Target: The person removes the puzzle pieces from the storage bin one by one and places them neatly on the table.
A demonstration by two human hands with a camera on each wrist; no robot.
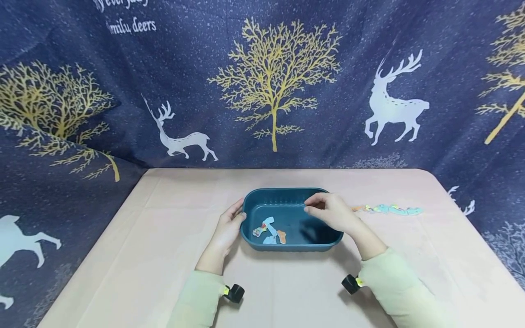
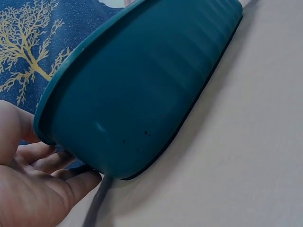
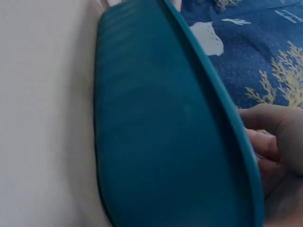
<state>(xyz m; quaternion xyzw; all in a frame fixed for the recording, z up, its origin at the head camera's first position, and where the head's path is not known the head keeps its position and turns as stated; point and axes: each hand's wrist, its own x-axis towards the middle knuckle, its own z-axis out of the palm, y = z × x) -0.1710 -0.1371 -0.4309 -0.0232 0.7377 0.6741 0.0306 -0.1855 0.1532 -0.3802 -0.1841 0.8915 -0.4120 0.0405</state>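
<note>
A dark teal oblong basin stands on the table, with several small flat cutout pieces in light blue, orange and mixed colours lying at its left inside. My left hand holds the basin's left end, thumb over the rim and fingers along the outer wall. In the left wrist view, that hand shows below the rim. Over the basin's right part hovers my right hand, thumb and index finger bent and slightly apart, nothing visible between them. The rim partly hides these fingers in the right wrist view.
To the right of the basin, a row of similar pieces, orange to light blue, lies on the pale tablecloth. Behind the table hangs a dark blue cloth printed with deer and trees. Each sleeve carries a small black wrist camera.
</note>
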